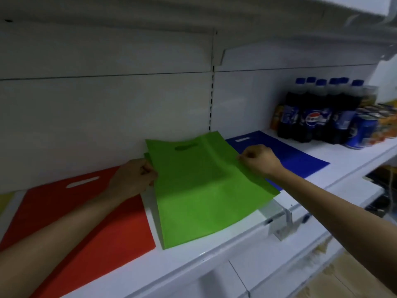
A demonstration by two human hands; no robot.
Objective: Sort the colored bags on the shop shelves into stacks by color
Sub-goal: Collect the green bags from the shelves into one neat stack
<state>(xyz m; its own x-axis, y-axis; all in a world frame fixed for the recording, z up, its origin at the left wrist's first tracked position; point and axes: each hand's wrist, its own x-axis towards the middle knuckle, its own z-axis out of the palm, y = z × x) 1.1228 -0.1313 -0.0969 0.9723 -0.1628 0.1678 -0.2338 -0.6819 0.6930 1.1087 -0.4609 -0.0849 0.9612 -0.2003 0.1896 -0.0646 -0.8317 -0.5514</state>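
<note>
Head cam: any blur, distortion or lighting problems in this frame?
Head view: dim, cool, even light, no hard glare; wide-angle lens bows the front edge of the shelf; green bag, left hand and right hand slightly motion-blurred; cola bottles at far right look soft.

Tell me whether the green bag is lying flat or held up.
Partly lifted: the left hand and right hand pinch the side edges of the green bag, whose cloth bows, its right edge over the blue bag.

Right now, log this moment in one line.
left hand: pinches left edge of green bag | right hand: pinches its right edge | red bag left, blue bag right
</note>
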